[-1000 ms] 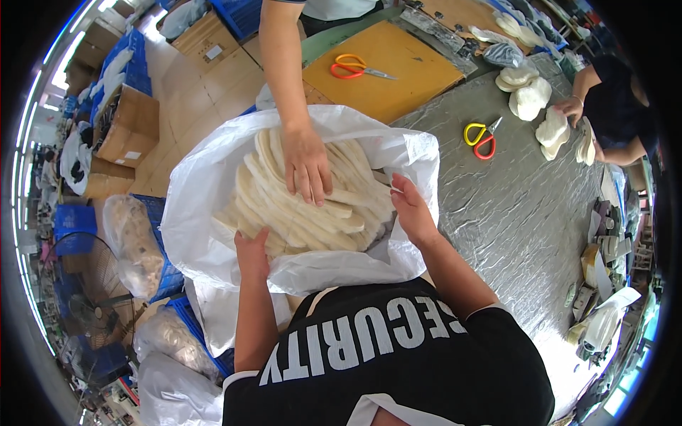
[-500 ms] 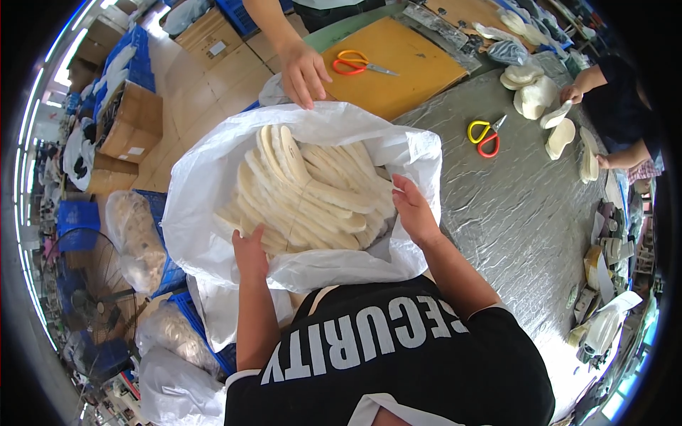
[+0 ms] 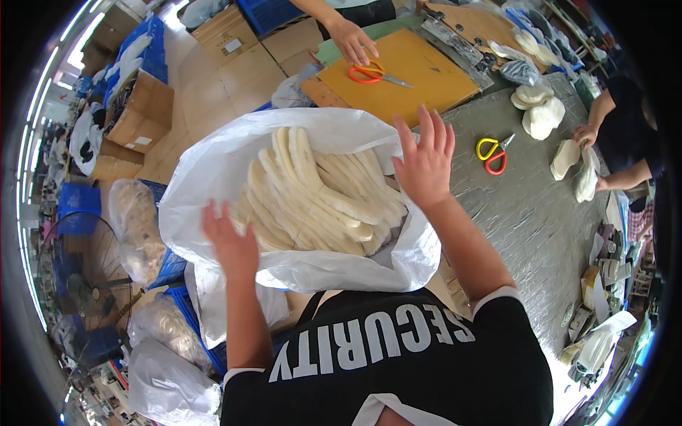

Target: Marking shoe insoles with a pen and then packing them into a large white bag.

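Observation:
A large white plastic bag (image 3: 192,177) gapes wide in front of me, full of cream, fleecy insoles (image 3: 320,192) packed in a slanting row. My left hand (image 3: 231,245) hovers over the bag's near left side beside the insoles; it is slightly blurred, with its fingers apart and nothing in them. Over the right rim of the bag my right hand (image 3: 428,162) is raised with fingers spread, also holding nothing. Whether either hand touches the plastic is hard to tell.
On the dark table (image 3: 497,220) to the right lie yellow-and-red scissors (image 3: 495,155). A co-worker's hand (image 3: 352,42) reaches to orange-handled scissors (image 3: 373,72) on a yellow board (image 3: 426,92). Another person's hands (image 3: 587,135) handle insole pieces (image 3: 565,159). Blue crates (image 3: 170,266) stand at left.
Both my hands have come off the bag's contents; the right has risen and spread its fingers, the left has moved leftward. The far co-worker's hand has moved right to the orange-handled scissors.

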`<state>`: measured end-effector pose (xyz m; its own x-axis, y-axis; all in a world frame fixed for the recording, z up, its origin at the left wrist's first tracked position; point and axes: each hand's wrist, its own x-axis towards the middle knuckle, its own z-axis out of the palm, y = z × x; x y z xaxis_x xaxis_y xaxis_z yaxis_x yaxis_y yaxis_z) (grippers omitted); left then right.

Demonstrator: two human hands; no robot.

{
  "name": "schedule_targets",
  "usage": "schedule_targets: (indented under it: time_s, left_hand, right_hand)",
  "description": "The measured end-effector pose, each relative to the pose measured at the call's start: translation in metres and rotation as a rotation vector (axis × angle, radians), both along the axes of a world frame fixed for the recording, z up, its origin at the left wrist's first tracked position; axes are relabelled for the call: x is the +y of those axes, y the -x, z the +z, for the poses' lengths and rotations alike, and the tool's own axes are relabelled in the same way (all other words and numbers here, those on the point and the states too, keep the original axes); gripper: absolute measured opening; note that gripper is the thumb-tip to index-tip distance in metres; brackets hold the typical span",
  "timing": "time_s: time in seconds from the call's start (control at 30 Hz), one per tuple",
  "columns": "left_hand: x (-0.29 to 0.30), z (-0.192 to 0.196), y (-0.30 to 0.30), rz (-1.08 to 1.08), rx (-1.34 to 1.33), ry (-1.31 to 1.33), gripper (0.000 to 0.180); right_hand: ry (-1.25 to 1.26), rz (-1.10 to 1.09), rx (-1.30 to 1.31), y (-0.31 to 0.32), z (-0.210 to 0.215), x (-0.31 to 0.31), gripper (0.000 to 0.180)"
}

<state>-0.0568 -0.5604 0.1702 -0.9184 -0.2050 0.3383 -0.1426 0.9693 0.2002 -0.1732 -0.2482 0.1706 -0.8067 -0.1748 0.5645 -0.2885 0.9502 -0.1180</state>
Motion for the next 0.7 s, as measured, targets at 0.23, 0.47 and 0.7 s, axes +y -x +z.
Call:
schedule_targets:
  time_s: [0.23, 0.47, 0.7]
  left_hand:
    - [-0.125, 0.003, -0.037, 0.457, -0.073, -0.382, 0.05]
    - [-0.114, -0.083, -0.154, 0.776, 0.185, -1.307, 0.029]
    - [-0.099, 0.062, -0.076, 0.445, 0.458, -1.613, 0.025]
  right_hand:
    - [0.158, -0.061, -0.441, 0.063, -0.039, 0.032, 0.012]
    - [1.398, -0.027, -0.966, -0.033, -0.098, 0.067, 0.026]
    - [1.871, 0.264, -0.788, 0.04, 0.067, -0.054, 0.032]
